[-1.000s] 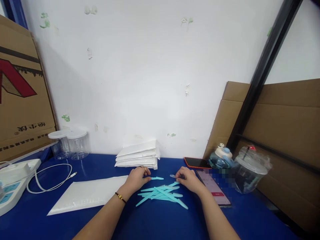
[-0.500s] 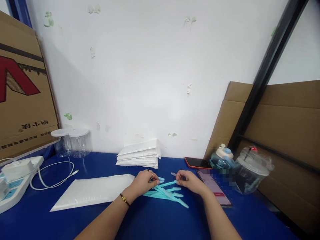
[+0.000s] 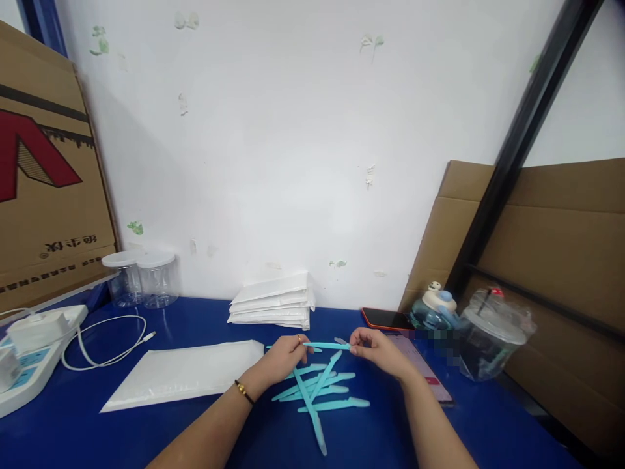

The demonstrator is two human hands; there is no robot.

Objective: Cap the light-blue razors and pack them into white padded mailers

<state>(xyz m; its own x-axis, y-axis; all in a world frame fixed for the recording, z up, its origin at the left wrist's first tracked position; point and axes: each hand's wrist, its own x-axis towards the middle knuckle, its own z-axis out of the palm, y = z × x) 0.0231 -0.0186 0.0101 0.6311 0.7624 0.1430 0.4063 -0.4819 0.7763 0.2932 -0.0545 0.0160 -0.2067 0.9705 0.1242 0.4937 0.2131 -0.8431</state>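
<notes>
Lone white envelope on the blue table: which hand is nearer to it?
Left. The left hand is just right of the envelope; the right hand is farther right, at a teal stick's right end.

A white power strip (image 3: 49, 366) sits at eight o'clock; two lidded clear jars (image 3: 159, 281) near nine; a bagged cup (image 3: 491, 344) toward four.

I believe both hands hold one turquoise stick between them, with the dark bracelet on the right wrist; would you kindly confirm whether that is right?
The side is wrong: the dark bracelet is on the left wrist, as the head view shows. The left hand and right hand do hold one turquoise stick between them.
</notes>
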